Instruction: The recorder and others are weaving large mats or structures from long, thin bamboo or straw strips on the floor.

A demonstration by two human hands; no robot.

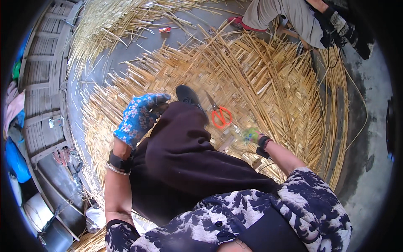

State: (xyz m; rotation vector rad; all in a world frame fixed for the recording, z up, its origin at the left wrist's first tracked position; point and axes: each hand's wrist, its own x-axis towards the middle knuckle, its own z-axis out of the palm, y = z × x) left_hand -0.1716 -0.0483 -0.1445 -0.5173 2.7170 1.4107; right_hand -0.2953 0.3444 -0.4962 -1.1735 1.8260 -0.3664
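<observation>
My left hand (136, 119), in a blue floral glove, is beside my bent knee in dark trousers (180, 130). Its fingers curve over toward the knee, with a gap to the thumb and nothing visible between them. Low over the woven straw-coloured mat (180, 73) is my right hand (253, 135), in a greenish patterned glove. Motion smears its fingers, so whether they hold anything cannot be made out. Between the right hand and my dark shoe (187, 94) lies a pair of scissors (221, 117) with orange handles, blades pointing away from me.
Loose reed strips (239, 69) lie across the mat's right half. Another person (285, 19) crouches at the far right edge. More reeds (100, 29) spread at the far left, near a small red packet (165, 30). A wooden slatted frame (42, 84) stands along the left.
</observation>
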